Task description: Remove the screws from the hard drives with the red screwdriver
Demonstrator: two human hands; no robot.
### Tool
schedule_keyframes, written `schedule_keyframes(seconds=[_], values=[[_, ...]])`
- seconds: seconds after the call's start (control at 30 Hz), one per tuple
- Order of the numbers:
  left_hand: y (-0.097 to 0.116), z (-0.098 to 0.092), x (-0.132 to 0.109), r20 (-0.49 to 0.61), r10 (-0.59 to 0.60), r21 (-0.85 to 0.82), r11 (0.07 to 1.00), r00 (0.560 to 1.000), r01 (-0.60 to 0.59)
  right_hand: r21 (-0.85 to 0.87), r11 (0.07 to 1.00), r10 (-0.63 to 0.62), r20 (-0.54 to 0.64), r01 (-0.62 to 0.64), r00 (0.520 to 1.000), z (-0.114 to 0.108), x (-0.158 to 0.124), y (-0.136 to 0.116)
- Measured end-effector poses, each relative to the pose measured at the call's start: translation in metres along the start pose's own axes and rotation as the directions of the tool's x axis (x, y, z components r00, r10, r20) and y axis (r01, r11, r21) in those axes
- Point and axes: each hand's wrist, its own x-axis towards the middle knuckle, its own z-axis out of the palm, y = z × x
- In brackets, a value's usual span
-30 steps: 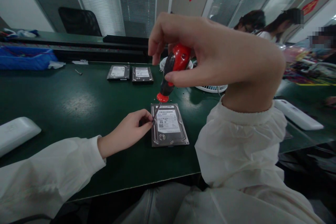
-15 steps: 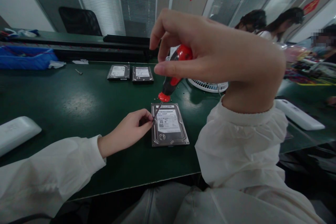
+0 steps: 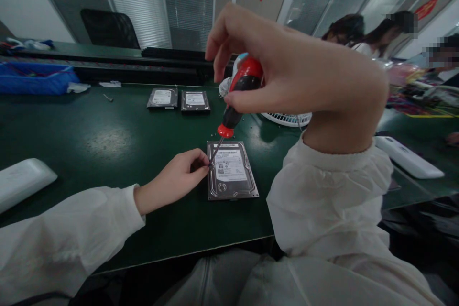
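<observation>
A silver and black hard drive (image 3: 233,172) with a white label lies flat on the green table. My right hand (image 3: 272,67) is wrapped round the handle of a red and black screwdriver (image 3: 234,105), some fingers lifted off it. The screwdriver leans, its tip down at the drive's left edge. Thumb and forefinger of my left hand (image 3: 179,179) are pinched beside that tip, at the same edge; what is between them is too small to make out.
Two more hard drives (image 3: 162,98) (image 3: 195,101) lie further back. A blue bin (image 3: 36,79) is at the far left, a white fan (image 3: 287,118) behind my right hand. White devices (image 3: 25,184) (image 3: 410,157) lie at both sides. Other people sit at the back right.
The fingers of my right hand have shifted and partly opened around the screwdriver's handle, which has turned slightly. My left hand and the hard drive have stayed in place.
</observation>
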Motion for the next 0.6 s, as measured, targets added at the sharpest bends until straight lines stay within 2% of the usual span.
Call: schedule_keyframes(seconds=[0.1,0.27,0.47,0.6], values=[[-0.0008,0.0002,0.0003,0.001,0.007,0.001,1.0,1.0,-0.007,0.008,1.0,-0.03,0.004,0.03,1.0,-0.0001,0.0003,-0.0003],[-0.0004,0.0001,0.0007,0.005,0.013,0.005,1.0,1.0,-0.013,-0.029,0.998,0.054,-0.024,-0.055,0.998,0.0011,0.0018,0.0017],[-0.002,-0.0002,0.0,-0.002,0.018,0.011,1.0,1.0,-0.018,0.004,0.998,-0.067,-0.006,0.067,0.998,0.0004,0.0023,0.0044],[-0.0019,-0.0003,0.0,-0.002,0.015,0.008,1.0,1.0,-0.015,-0.045,0.999,0.021,-0.023,-0.022,1.0,0.0015,0.0042,0.002]])
